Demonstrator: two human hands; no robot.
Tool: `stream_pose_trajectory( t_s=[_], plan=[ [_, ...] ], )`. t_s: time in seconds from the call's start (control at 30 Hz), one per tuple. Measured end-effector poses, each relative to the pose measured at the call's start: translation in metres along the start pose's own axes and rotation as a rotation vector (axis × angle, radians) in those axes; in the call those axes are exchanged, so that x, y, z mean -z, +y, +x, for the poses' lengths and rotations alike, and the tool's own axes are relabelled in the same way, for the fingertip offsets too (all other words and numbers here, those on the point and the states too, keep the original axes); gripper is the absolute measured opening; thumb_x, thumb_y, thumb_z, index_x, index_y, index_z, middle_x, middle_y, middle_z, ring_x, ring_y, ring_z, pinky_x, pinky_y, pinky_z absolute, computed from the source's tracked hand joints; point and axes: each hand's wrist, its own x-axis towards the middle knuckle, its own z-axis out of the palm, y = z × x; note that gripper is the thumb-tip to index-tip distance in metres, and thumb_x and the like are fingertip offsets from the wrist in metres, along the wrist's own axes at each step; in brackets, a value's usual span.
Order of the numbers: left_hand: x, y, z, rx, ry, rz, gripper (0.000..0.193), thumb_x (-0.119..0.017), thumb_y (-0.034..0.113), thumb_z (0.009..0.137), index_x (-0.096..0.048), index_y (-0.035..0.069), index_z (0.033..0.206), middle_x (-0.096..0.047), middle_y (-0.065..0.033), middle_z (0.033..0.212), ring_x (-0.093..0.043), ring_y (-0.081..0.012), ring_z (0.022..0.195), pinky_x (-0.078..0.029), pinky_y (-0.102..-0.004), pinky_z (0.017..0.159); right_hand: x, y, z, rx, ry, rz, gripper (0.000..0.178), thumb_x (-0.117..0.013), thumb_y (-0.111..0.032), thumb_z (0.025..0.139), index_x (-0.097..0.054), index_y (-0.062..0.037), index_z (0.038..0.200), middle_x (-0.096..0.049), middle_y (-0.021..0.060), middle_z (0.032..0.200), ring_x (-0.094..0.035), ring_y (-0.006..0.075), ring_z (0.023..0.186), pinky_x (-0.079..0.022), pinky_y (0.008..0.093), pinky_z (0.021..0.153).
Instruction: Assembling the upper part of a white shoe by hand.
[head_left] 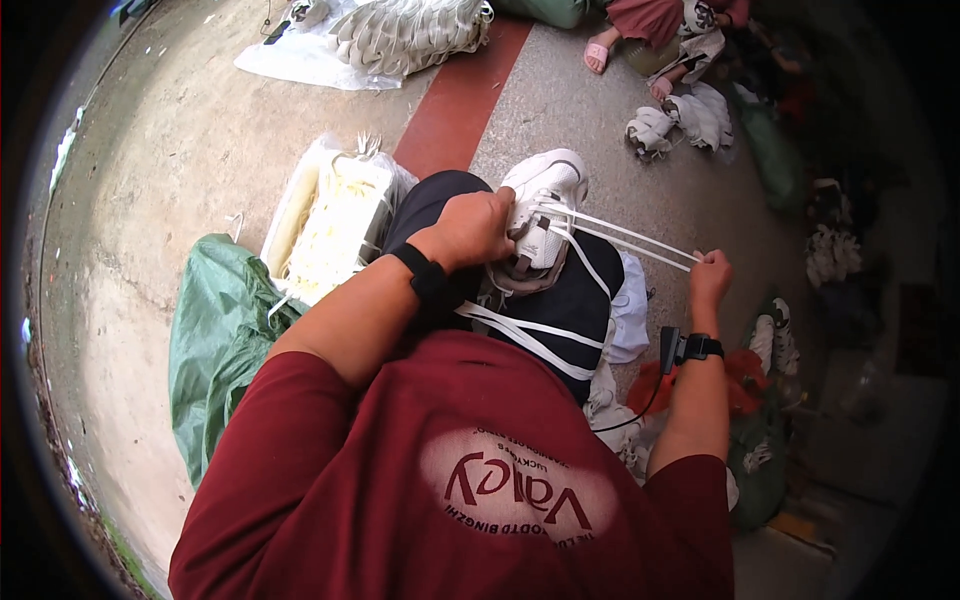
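A white sneaker [548,185] rests on my dark-trousered lap, its toe pointing away from me. My left hand [478,228] is closed on the sneaker's left side. A white shoelace [640,240] runs from the eyelets in two taut strands out to the right. Its far end is pinched in the fingers of my right hand [711,274]. Another loose length of lace curves down over my right thigh. More white laces [530,335] lie across my lap, below the sneaker.
A box of pale laces [335,225] stands on my left, beside a green sack [215,330]. Bundled pale shoe pieces [410,35] lie on plastic sheeting ahead. At the far right sits another person in pink slippers [596,55], near white shoes [690,118]. An orange-red bag [655,388] lies by my right arm.
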Motion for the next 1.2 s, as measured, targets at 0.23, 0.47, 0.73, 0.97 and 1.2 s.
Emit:
stream_pose_trajectory(
  t_s=[0.23,0.47,0.73,0.97,1.2],
  plan=[
    [-0.004,0.0,0.0,0.014,0.002,0.011,0.052,-0.069,0.02,0.062,-0.049,0.002,0.107,-0.061,-0.0204,0.078,-0.061,-0.0361,0.076,-0.048,-0.0421,0.066,0.019,-0.061,0.007,-0.246,0.138,0.763,0.027,-0.053,-0.023,0.089,-0.049,-0.0018,0.073,-0.049,0.0118,0.06,-0.048,0.0234,0.048,-0.035,0.0359,0.04],
    [-0.003,0.0,0.0,0.031,0.022,-0.002,0.051,-0.069,0.021,0.062,-0.049,0.004,0.106,-0.061,-0.0198,0.078,-0.06,-0.0363,0.076,-0.047,-0.0423,0.067,0.062,-0.059,0.007,0.397,0.302,-0.016,0.036,-0.046,-0.027,0.092,-0.048,0.0001,0.068,-0.054,0.0229,0.067,-0.052,0.0436,0.063,-0.039,0.0471,0.052],
    [-0.008,-0.003,-0.002,-0.015,0.035,0.014,0.048,-0.067,0.02,0.064,-0.048,0.004,0.105,-0.061,-0.0196,0.075,-0.06,-0.0365,0.074,-0.046,-0.0432,0.065,0.045,0.001,-0.034,0.306,-0.165,-0.112,0.028,-0.049,-0.025,0.088,-0.052,-0.0026,0.071,-0.055,0.0227,0.071,-0.054,0.0429,0.07,-0.04,0.0488,0.057],
    [-0.008,-0.001,-0.002,-0.019,0.028,0.033,0.046,-0.065,0.02,0.066,-0.048,0.005,0.105,-0.06,-0.0196,0.074,-0.06,-0.0367,0.072,-0.046,-0.0435,0.063,-0.011,0.038,-0.117,0.287,-0.467,-0.045,0.012,-0.049,-0.013,0.082,-0.054,-0.0025,0.079,-0.057,0.023,0.076,-0.054,0.0425,0.076,-0.042,0.0501,0.065],
    [-0.006,0.005,-0.003,-0.042,0.084,0.062,0.034,-0.063,0.02,0.066,-0.048,0.001,0.089,-0.06,-0.0195,0.068,-0.06,-0.0369,0.067,-0.046,-0.0445,0.06,-0.037,0.026,-0.16,0.232,-0.552,0.111,0.017,-0.047,-0.015,0.085,-0.052,0.0003,0.08,-0.054,0.0264,0.077,-0.051,0.0452,0.078,-0.04,0.0494,0.065]
  ],
)
